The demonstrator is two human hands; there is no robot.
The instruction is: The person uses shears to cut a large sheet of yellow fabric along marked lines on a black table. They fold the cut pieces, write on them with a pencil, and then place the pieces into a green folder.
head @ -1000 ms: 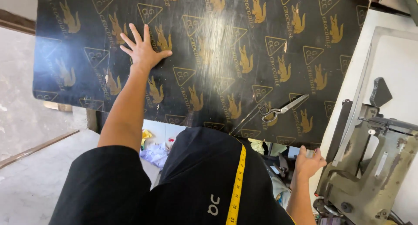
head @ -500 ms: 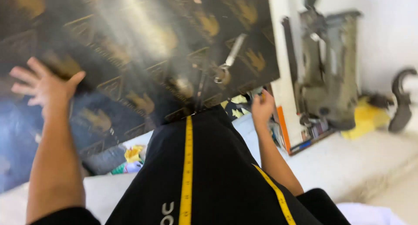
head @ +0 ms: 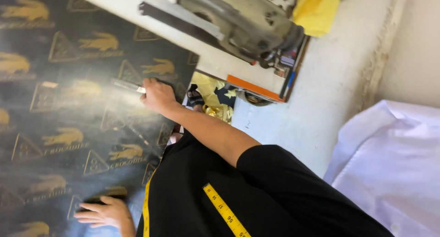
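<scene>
Right hand (head: pixel 158 96) closed around scissors (head: pixel 128 85), blades poking out past the fingers. Left hand (head: pixel 103 212) spread flat, fingertips on dark board (head: pixel 68 127), holding nothing.

Tailoring workshop, industrial sewing machine (head: pixel 238 24), dark cutting board (head: pixel 68 127), yellow tape measure (head: pixel 224 212)

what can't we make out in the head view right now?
- Scissors: handles hidden inside the right hand; blades motion-blurred.
- Left hand: wrist cut off by the bottom edge.
- Sewing machine: top cut off by the frame's upper edge.
- White cloth: runs past the right edge.
</scene>
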